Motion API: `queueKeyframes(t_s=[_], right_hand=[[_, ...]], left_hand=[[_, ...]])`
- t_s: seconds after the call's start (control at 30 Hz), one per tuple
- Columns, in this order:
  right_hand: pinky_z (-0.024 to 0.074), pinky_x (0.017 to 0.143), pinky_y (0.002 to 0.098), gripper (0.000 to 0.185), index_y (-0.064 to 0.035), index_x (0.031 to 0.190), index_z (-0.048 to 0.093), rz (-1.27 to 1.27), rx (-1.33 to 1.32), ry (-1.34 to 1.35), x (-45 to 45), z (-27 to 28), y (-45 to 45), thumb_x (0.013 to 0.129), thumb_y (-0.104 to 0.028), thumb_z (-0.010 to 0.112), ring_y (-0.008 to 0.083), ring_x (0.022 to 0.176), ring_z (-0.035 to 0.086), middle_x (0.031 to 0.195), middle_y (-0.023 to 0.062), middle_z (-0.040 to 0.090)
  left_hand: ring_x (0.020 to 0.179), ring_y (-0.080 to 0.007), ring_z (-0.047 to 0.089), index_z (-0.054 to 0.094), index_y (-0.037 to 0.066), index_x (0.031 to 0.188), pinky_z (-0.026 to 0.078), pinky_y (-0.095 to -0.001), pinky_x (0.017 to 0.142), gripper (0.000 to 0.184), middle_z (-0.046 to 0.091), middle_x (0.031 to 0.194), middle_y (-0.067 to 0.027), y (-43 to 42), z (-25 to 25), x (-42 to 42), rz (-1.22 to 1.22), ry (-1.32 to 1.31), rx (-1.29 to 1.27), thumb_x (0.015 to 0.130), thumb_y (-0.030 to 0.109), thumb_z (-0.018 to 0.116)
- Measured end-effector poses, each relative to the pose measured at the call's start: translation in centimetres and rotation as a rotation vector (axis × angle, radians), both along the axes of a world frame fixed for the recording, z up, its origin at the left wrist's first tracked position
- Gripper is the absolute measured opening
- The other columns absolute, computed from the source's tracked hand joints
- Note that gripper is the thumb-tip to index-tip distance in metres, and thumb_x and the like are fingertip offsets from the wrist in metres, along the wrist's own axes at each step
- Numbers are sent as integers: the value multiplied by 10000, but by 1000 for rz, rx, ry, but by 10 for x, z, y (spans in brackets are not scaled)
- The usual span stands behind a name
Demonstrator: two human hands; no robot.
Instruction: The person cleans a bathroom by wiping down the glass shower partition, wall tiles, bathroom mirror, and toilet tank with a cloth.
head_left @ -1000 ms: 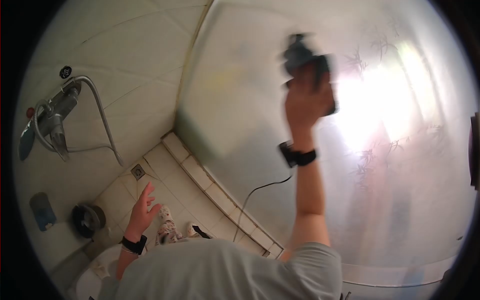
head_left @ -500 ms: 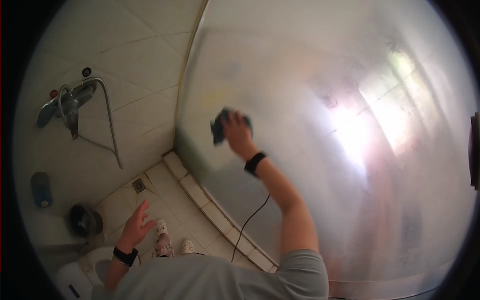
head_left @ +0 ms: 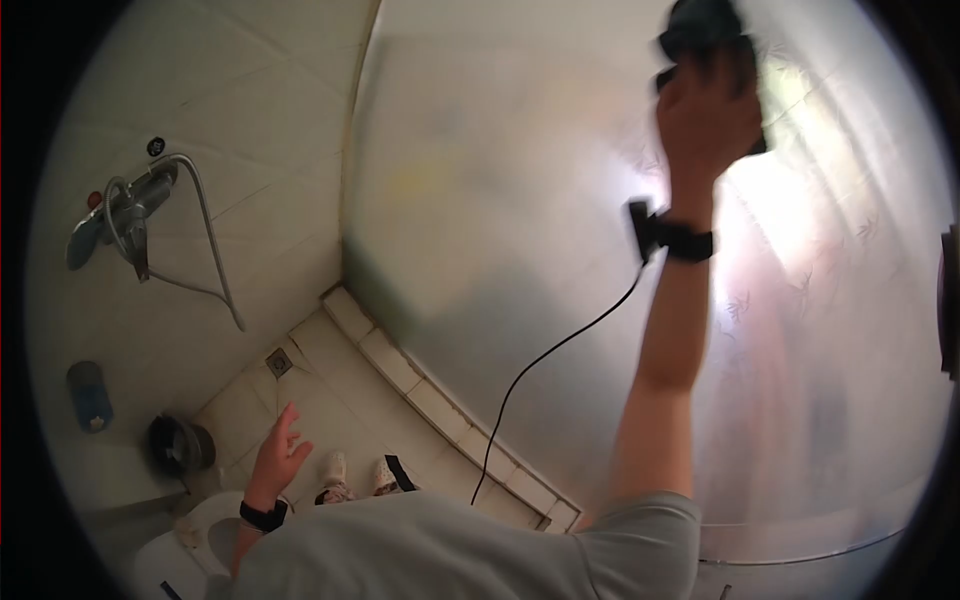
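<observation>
My right hand (head_left: 708,118) is raised high at the upper right, its fingers pressing a dark cloth (head_left: 700,27) against the frosted glass panel (head_left: 520,170). Parts of the cloth stick out above and beside the fingers, and both are somewhat blurred. A black band with a small device and a black cable (head_left: 535,362) is on that wrist. My left hand (head_left: 277,458) hangs low at the left above the tiled floor, fingers apart, holding nothing, with a black band on its wrist.
A shower mixer with a hose (head_left: 135,210) is on the left wall. Below are a blue bottle-like object (head_left: 90,397), a dark bucket (head_left: 182,446) and a toilet (head_left: 205,515). A floor drain (head_left: 279,362) and a tiled curb (head_left: 400,372) run near my feet.
From the middle of the panel, my right hand has swept up and right with the cloth, and the arm is now stretched out. The left hand has barely moved.
</observation>
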State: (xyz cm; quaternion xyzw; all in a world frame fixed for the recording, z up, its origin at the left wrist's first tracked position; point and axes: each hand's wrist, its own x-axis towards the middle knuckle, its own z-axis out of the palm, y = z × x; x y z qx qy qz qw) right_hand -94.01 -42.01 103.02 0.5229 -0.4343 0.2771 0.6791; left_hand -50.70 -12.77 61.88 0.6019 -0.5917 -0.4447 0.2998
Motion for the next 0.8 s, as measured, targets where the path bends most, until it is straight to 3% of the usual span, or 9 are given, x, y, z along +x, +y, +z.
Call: queueKeyframes(t_s=[0.13, 0.23, 0.37, 0.5, 0.63, 0.67, 0.7, 0.73, 0.8], right_hand=[[354, 1010, 551, 434, -46, 1290, 571, 211, 465, -128, 28, -228, -6, 880, -184, 540, 359, 1284, 410, 1382, 80, 500], [258, 1117, 552, 437, -21, 1292, 566, 3, 1043, 181, 19, -407, 6, 900, -199, 496, 347, 1363, 327, 1443, 73, 452], [236, 1149, 512, 446, -43, 1291, 579, -176, 1336, 531, 9, -476, 36, 878, -197, 513, 323, 1394, 306, 1411, 40, 491], [236, 1155, 503, 434, -110, 1292, 589, -83, 1345, 403, -21, -414, 74, 869, -191, 531, 313, 1386, 328, 1398, 24, 505], [290, 1097, 557, 442, -186, 1254, 614, 52, 1014, -55, -49, -250, 113, 813, -155, 613, 291, 1337, 395, 1422, -5, 478], [361, 1006, 564, 404, -228, 1194, 640, -81, 766, -180, -64, -217, 114, 796, -159, 631, 301, 1252, 464, 1376, 19, 509], [403, 907, 557, 402, -240, 1182, 633, -224, 683, 88, -78, -154, 127, 786, -168, 633, 316, 1181, 500, 1332, 60, 525], [412, 863, 543, 448, -269, 1204, 611, -408, 717, 47, -79, -92, 142, 767, -176, 636, 321, 1156, 508, 1323, 91, 521], [423, 849, 525, 498, -286, 1235, 592, -472, 315, 132, -120, -14, 167, 750, -181, 638, 348, 1162, 498, 1340, 111, 502]], left_hand=[[1090, -310, 611, 241, 103, 1510, 494, -396, 913, 779, 485, 1392, -196, -11, 6, 10, -43, -32, 14, 861, 134, 671], [1083, -311, 611, 252, 98, 1505, 491, -394, 911, 784, 493, 1381, -192, -10, 9, 18, -23, -7, -12, 847, 129, 678], [1075, -316, 611, 258, 91, 1500, 492, -394, 903, 781, 497, 1374, -191, 1, 9, 40, -62, -75, 28, 840, 124, 675], [1055, -316, 615, 254, 96, 1501, 496, -389, 883, 776, 498, 1373, -196, 1, -9, 65, -106, -108, 29, 844, 121, 667], [1044, -314, 618, 251, 102, 1504, 498, -388, 876, 773, 496, 1375, -200, -23, -13, 67, -146, -98, -30, 851, 120, 664], [1044, -314, 618, 251, 102, 1504, 498, -388, 876, 773, 496, 1375, -200, -31, -10, 63, -165, -91, -29, 851, 120, 664], [1049, -317, 616, 250, 106, 1506, 495, -386, 885, 768, 493, 1378, -202, -39, -7, 58, -183, -74, -46, 856, 119, 659], [1054, -320, 614, 248, 109, 1507, 492, -385, 893, 762, 491, 1381, -204, -47, -4, 53, -202, -59, -62, 862, 119, 653], [1063, -324, 611, 247, 116, 1510, 487, -382, 902, 761, 488, 1385, -206, -58, -8, 40, -245, -33, -117, 865, 121, 651]])
